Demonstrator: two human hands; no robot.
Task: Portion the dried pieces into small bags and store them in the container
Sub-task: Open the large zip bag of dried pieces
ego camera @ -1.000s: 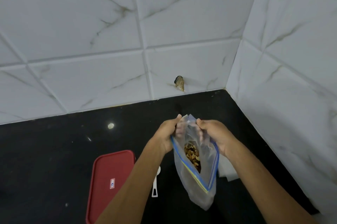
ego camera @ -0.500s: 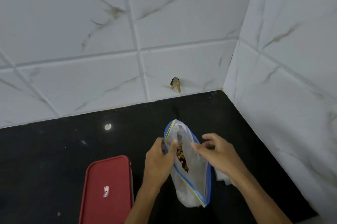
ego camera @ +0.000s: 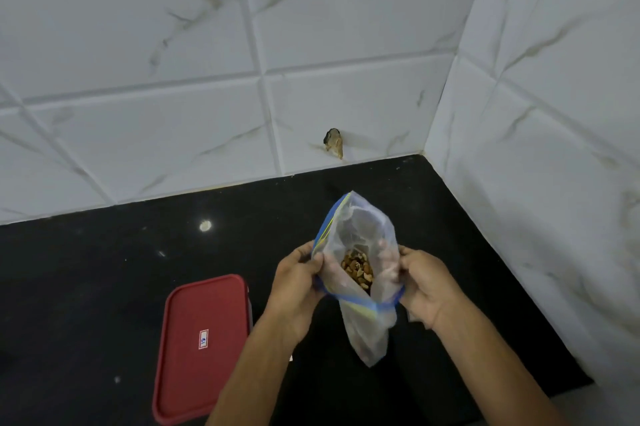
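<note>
White marble-look tiles cover the back wall and the side wall, which meet in a corner at the upper right of my feed. Below them runs a black counter, glossy enough to throw back a small round spot of light. On the counter to the left of the arms lies a red lid, rectangular with rounded corners and a small white label near its middle. A thin darker edge shows along its right side, but I cannot tell how much of a box sits beneath it. Right of the lid, held up above the counter, is a clear plastic bag with a blue and yellow zip strip around its mouth. The mouth is pulled wide and faces me, and the bottom hangs down toward the lower edge of the view. The left hand pinches the left rim of the bag, thumb curled over the strip. The right hand grips the right rim, and some of its fingers show hazily through the plastic inside the mouth. Down inside the bag sit the dried pieces, a small tan and brown heap. On the back wall just above the counter line, a small brownish stub sticks out of a tile.
</note>
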